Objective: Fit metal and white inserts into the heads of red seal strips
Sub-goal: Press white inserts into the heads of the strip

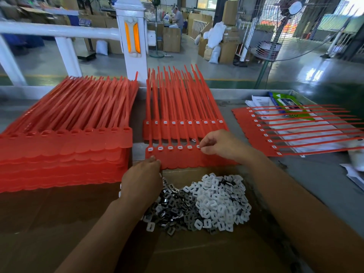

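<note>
A sheet of joined red seal strips (183,157) lies in front of me, several of its heads filled with white inserts. My right hand (220,143) pinches something small at the sixth head; what it holds is hidden by the fingers. My left hand (142,181) pinches the sheet's near left edge. Below lies a mixed heap of white inserts (218,201) and dark metal inserts (169,205) on brown cardboard (59,223). A second filled sheet (185,129) lies just behind the first.
A thick stack of red strip sheets (65,146) sits at the left. Another filled sheet (275,133) lies at the right over papers and a green packet (285,103). A white railing post (132,40) and a standing fan (285,28) rise beyond the table.
</note>
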`<state>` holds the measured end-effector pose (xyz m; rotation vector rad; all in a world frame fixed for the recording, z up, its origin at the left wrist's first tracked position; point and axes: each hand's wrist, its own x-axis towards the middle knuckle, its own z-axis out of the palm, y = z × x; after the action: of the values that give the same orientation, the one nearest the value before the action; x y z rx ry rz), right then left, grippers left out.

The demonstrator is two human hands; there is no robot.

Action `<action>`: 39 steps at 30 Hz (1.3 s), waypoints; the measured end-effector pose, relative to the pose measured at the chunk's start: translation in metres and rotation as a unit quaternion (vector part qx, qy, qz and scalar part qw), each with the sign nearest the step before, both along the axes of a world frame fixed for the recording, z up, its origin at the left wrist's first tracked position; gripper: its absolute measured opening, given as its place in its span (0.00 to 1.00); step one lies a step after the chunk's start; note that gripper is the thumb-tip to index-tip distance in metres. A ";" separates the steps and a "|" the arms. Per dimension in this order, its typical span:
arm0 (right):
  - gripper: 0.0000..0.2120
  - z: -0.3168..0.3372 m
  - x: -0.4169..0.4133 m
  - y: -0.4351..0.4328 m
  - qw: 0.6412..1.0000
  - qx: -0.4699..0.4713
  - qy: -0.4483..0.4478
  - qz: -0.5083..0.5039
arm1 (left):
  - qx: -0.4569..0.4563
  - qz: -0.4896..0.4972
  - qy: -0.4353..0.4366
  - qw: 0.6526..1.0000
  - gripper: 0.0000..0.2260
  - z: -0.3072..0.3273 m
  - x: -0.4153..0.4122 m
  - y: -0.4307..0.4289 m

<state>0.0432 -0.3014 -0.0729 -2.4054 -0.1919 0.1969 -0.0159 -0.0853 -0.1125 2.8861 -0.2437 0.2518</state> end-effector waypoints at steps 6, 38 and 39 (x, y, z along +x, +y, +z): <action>0.07 0.008 -0.029 -0.002 0.991 -0.051 0.079 0.097 | -0.004 0.001 -0.007 1.000 0.13 -0.001 0.000 0.000; 0.09 0.005 -0.024 -0.011 0.999 0.035 0.017 -0.016 | -0.007 -0.002 -0.004 1.000 0.14 -0.001 0.000 0.000; 0.09 0.005 -0.021 -0.013 0.999 0.036 -0.001 -0.037 | -0.006 -0.003 -0.004 1.000 0.14 -0.001 0.000 0.000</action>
<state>0.0225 -0.3140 -0.0683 -2.3361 -0.1085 0.1505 -0.0158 -0.0856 -0.1136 2.8736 -0.2515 0.2633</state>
